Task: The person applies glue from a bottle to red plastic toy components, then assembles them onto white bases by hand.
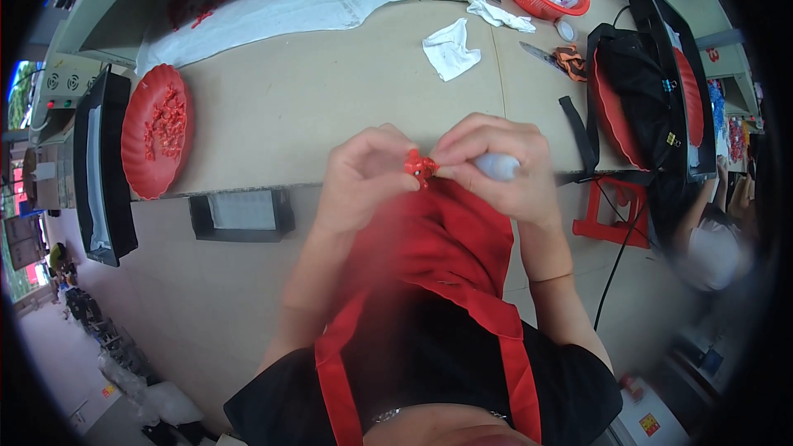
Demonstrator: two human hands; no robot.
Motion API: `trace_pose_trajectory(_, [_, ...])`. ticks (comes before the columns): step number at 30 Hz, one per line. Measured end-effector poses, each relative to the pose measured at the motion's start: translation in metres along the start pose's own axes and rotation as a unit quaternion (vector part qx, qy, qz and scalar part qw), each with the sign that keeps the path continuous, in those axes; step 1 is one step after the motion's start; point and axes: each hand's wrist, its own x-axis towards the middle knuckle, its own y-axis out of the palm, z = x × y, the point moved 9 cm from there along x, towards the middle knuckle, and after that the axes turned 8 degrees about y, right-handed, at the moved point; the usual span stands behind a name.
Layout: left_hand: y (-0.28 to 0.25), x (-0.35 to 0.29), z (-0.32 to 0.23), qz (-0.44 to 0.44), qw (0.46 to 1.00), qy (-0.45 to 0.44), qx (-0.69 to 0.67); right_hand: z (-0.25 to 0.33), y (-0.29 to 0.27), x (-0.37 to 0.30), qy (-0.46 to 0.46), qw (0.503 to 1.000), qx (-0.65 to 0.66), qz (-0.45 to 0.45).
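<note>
"Black shirt point(388, 380) and red apron point(438, 239) sit nearest; what of the grip?"

"Left hand point(359, 173): thumb and fingers pinch a small red piece point(420, 166) above the apron. Right hand point(516, 177): fingers curl around a pale rounded thing point(497, 167), tips at the piece."

"Anything in the way?"

"Both hands hide some of the front edge of the counter point(330, 91). Farther back lie a white cloth point(452, 49) and, to its right, a knife point(538, 54)."

"And the sides?"

"Left, a red dish point(134, 157) bearing small red bits point(165, 128), just beside a black tray point(120, 231). Right, a black bag point(632, 74) partly covers another red dish point(613, 116); below, a dark cable point(611, 281) hangs by a red stool point(607, 233)."
</note>
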Motion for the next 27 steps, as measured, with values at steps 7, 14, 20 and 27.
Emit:
trace_pose_trajectory(7, [-0.009, -0.005, 0.035, -0.053, 0.959, -0.174, -0.215, -0.038, 0.000, 0.018, 0.193, 0.979, 0.056, 0.024])
trace_pose_trajectory(14, [-0.017, -0.009, 0.050, -0.062, 0.912, -0.200, -0.353, -0.056, 0.010, 0.036, 0.288, 0.950, 0.086, 0.082])
trace_pose_trajectory(20, [-0.013, -0.012, 0.058, -0.078, 0.864, -0.232, -0.440, -0.060, 0.012, 0.043, 0.294, 0.948, 0.065, 0.100])
trace_pose_trajectory(27, [-0.019, -0.015, 0.065, -0.093, 0.845, -0.224, -0.477, -0.059, 0.013, 0.044, 0.288, 0.950, 0.072, 0.098])
